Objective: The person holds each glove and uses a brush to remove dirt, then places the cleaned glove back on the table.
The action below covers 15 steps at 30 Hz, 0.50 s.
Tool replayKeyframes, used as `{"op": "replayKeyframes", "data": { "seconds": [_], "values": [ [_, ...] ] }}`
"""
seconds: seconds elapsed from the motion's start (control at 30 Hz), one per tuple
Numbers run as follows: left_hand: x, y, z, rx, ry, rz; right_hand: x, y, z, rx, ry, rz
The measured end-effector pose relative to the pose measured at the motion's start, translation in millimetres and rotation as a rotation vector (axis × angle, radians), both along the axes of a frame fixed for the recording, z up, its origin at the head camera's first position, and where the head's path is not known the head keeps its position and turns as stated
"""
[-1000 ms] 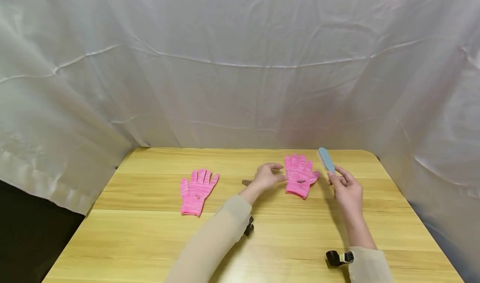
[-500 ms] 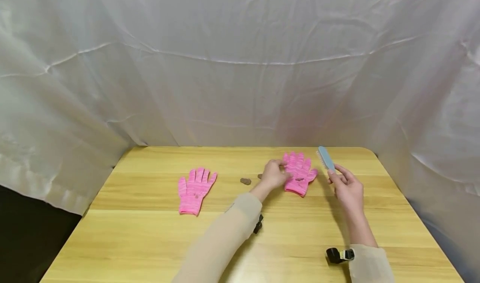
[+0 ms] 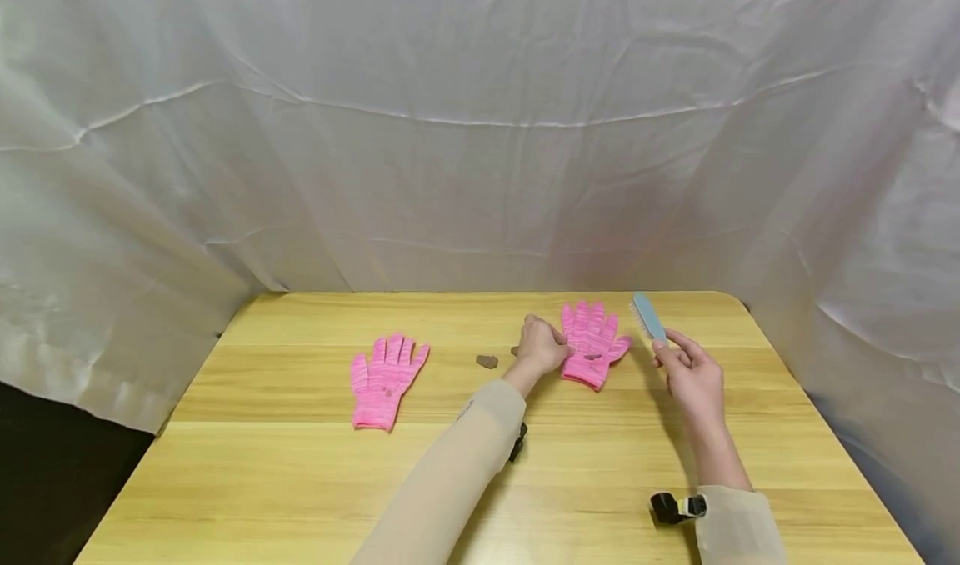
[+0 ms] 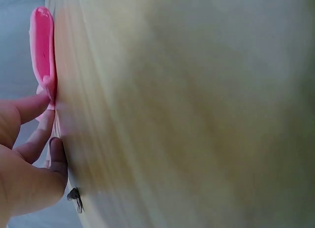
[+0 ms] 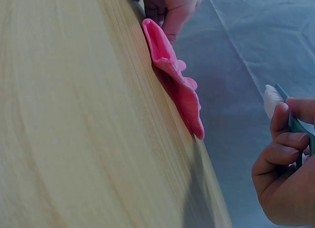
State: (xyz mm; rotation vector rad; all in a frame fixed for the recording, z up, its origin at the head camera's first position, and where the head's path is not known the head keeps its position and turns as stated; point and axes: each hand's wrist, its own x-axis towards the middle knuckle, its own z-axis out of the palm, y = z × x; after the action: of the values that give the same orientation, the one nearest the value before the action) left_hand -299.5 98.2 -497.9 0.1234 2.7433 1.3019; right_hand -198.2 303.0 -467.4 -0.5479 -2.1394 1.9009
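Observation:
A pink knit glove [image 3: 597, 332] lies flat at the back right of the wooden table, a dark mark near its cuff. My left hand [image 3: 542, 348] pinches its left edge between thumb and fingertips; in the left wrist view the glove's pink cuff [image 4: 43, 46] gapes beside the thumb. Raised just right of this glove, my right hand [image 3: 696, 377] grips a small brush [image 3: 647, 313] with a light blue back. Its white bristles [image 5: 271, 101] face left in the head view. A second pink glove [image 3: 384, 386], with a small brownish spot, lies farther left.
Between the gloves sits a brown lump [image 3: 487, 362], with another brown piece [image 3: 514, 351] partly hidden by the left hand. Behind the wooden table [image 3: 585, 482] hangs a pale grey curtain [image 3: 465, 165], which also runs along both sides.
My left hand has moved right to the glove's edge, and its spread fingers have closed there. The brown lumps have come out from behind it. The right hand keeps the brush raised.

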Motion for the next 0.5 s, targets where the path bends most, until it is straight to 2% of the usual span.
{"op": "replayKeyframes", "data": {
  "seconds": [0.23, 0.5],
  "values": [
    [1.3, -7.5, 2.6, 0.021, -0.02, -0.042, -1.6, -1.5, 0.6, -0.035, -0.004, -0.006],
    [2.3, -20.0, 7.7, 0.179, -0.054, -0.091, 2.8, -4.2, 2.0, -0.035, 0.0, 0.008]
  ]
}}
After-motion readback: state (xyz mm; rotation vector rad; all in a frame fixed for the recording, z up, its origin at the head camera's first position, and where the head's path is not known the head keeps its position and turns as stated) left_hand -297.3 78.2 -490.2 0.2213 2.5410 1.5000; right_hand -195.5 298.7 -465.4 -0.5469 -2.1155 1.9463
